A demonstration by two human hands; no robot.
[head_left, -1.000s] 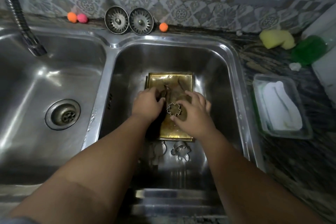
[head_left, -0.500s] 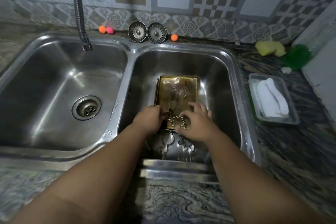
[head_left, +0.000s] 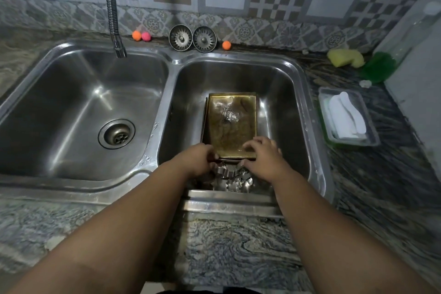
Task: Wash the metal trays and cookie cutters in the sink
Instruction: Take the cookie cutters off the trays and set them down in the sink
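My left hand and right hand are both down in the right basin of the double sink, fingers curled at the near edge of the brass-coloured metal tray; whether they actually grip it I cannot tell. The pile of cookie cutters lies just below them against the near wall, and a second tray's edge shows under the first on its left. Beyond, two sink strainers lean on the tiled wall, and a yellow sponge sits on the worktop.
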